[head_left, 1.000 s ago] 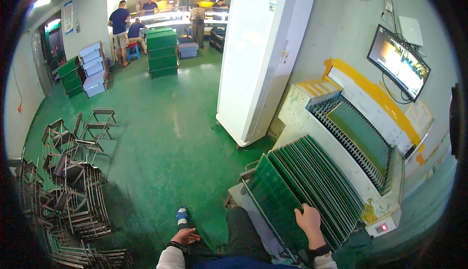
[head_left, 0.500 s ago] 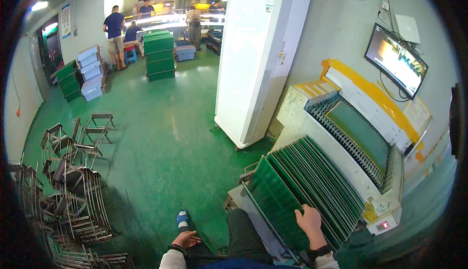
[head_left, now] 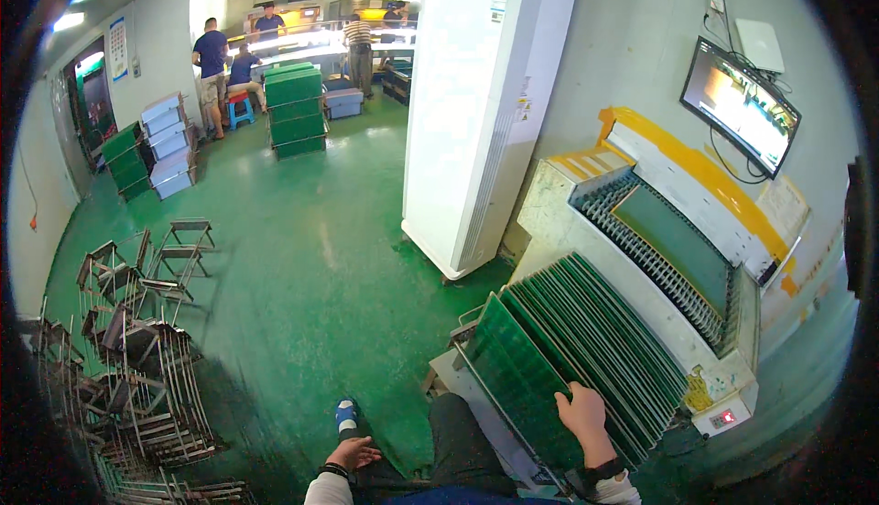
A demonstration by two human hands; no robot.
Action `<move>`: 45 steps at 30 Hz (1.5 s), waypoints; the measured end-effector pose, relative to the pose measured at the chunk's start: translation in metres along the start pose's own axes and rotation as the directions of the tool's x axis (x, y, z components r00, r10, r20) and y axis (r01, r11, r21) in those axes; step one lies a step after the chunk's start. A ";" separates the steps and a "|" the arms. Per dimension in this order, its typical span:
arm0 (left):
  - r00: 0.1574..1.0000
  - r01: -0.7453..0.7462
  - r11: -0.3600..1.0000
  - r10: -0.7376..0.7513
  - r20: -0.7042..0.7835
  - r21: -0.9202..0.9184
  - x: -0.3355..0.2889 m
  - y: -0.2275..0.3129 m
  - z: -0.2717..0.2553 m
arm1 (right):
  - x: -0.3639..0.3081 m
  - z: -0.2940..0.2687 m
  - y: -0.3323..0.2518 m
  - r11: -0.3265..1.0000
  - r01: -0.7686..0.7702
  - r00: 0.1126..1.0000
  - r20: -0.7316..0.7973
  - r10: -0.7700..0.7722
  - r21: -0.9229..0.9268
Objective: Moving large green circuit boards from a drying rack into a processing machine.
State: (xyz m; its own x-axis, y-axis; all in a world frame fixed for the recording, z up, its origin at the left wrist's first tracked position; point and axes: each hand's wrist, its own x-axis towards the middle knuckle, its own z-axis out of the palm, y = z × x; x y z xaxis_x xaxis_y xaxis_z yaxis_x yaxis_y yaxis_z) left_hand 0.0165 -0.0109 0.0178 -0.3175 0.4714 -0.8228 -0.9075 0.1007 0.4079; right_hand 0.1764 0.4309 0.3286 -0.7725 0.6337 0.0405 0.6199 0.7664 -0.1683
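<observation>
Glossy green floor [head_left: 302,322] lies beyond the loosely spread, empty left hand [head_left: 354,453]; right hand [head_left: 581,411] apparently grips a thin green panel [head_left: 513,354].

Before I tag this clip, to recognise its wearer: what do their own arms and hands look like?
The left hand and right hand are gloveless. Whitish sleeves end near the wrists; a dark band circles the left wrist, and a broader dark band, possibly a watch, the right.

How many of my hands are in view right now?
2: your left hand, low and left of centre; your right hand, lower right, at the edge of the front green panel.
</observation>
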 end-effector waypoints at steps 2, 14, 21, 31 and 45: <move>1.000 -0.001 1.000 0.001 -0.004 0.000 -0.002 0.000 0.001 | 0.000 0.000 0.000 1.000 0.006 1.000 -0.008 -0.006 0.013; 1.000 -0.023 1.000 0.023 0.006 -0.011 -0.013 0.005 0.009 | 0.000 -0.002 -0.002 0.998 -0.012 1.000 0.001 0.012 0.060; 0.998 -0.039 0.999 0.039 -0.041 0.007 -0.029 0.011 0.019 | 0.001 0.000 -0.002 0.999 -0.030 1.000 -0.004 0.030 0.044; 0.999 -0.041 0.999 0.041 -0.025 -0.014 -0.028 0.010 0.018 | -0.001 -0.006 -0.006 0.999 0.000 1.000 -0.010 0.001 0.047; 1.000 0.000 1.000 0.000 -0.019 0.018 -0.009 0.006 0.008 | 0.000 -0.002 -0.002 0.999 -0.001 1.000 -0.015 0.001 0.047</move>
State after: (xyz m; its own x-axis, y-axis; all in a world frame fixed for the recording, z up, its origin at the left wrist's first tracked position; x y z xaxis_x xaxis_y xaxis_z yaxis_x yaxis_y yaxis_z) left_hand 0.0166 -0.0079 0.0309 -0.3230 0.4543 -0.8302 -0.9024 0.1164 0.4148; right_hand 0.1756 0.4295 0.3313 -0.7695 0.6363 0.0549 0.6133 0.7602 -0.2146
